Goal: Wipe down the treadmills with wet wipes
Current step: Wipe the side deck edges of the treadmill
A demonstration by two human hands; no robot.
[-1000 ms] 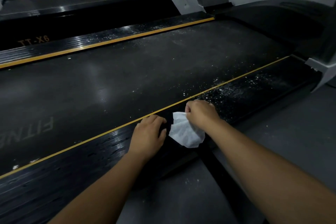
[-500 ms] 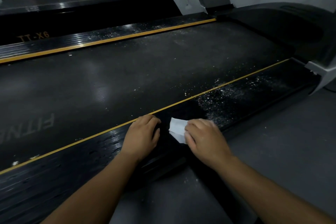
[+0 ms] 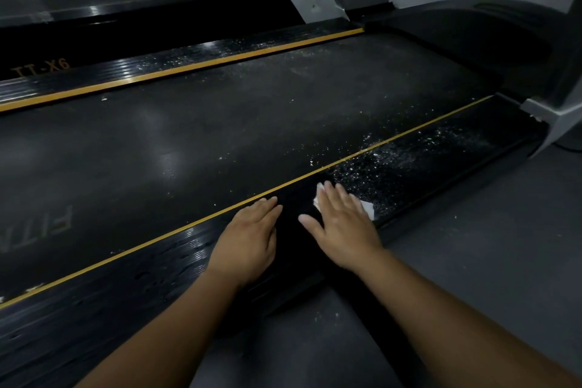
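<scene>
A black treadmill fills the view, its wide belt point(image 3: 220, 142) edged by yellow lines. On the near side rail point(image 3: 425, 161) lies a patch of white dust and crumbs. My right hand point(image 3: 343, 224) lies flat with straight fingers on a white wet wipe point(image 3: 367, 208), pressing it onto the rail at the dusty patch's left edge. Only the wipe's corners show beyond my fingers. My left hand point(image 3: 248, 239) rests flat on the same rail, a little to the left, fingers straight and holding nothing.
Grey floor point(image 3: 472, 261) runs along the near side of the rail. The treadmill's motor hood point(image 3: 472, 38) and a grey upright base point(image 3: 548, 116) stand at the right. A second treadmill marked TT-X6 point(image 3: 41, 68) lies beyond the far rail point(image 3: 189, 63).
My right hand went from gripping the bunched wipe above the rail to laying it down and flattening it under straight fingers. My left hand flattened in place.
</scene>
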